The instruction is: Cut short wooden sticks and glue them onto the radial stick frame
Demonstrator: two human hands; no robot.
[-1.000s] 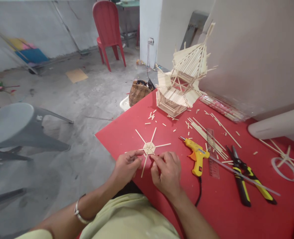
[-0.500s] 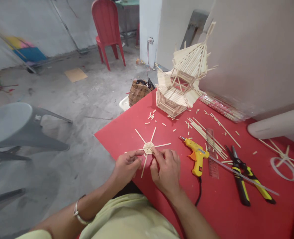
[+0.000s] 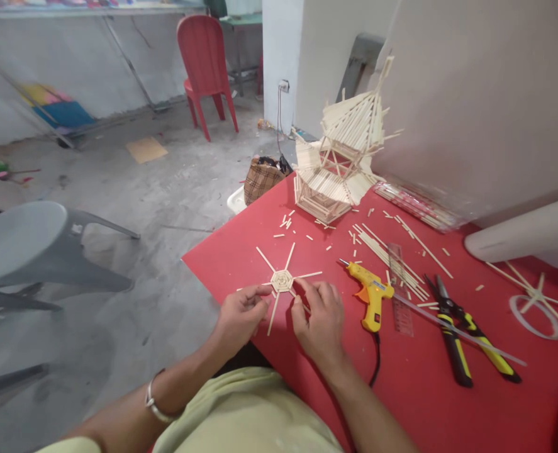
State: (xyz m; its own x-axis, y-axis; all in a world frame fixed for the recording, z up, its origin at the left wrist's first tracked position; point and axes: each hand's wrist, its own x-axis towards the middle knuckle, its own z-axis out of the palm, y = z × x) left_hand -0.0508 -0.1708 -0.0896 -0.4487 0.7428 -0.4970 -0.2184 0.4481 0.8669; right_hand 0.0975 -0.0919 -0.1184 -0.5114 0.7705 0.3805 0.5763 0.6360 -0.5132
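Observation:
A spoked frame of thin wooden sticks (image 3: pixel 282 281), with a small hexagonal web of short pieces at its centre, lies on the red tabletop. My left hand (image 3: pixel 245 309) is closed at the frame's left side, thumb against the curled fingers. The left spoke runs along its index finger. On the other side, my right hand (image 3: pixel 320 314) rests by the lower right spoke, index fingertip and thumb apart at the hub's edge. That spoke is partly hidden by the hand. To the right lies a yellow hot glue gun (image 3: pixel 372 292) with a clear glue stick in its back.
A tiered stick model (image 3: pixel 338 163) stands at the table's far corner. Loose sticks (image 3: pixel 387 258), a clear ruler (image 3: pixel 401 302) and black-yellow cutters (image 3: pixel 458 333) lie right of the glue gun. Beyond them are a tape ring (image 3: pixel 514 314) and another stick frame (image 3: pixel 538 292). A grey stool (image 3: pixel 24 245) stands left.
My right index finger has drawn back from the centre of the web to its right edge. My left hand stays at the left spoke. The camera view has tilted up slightly.

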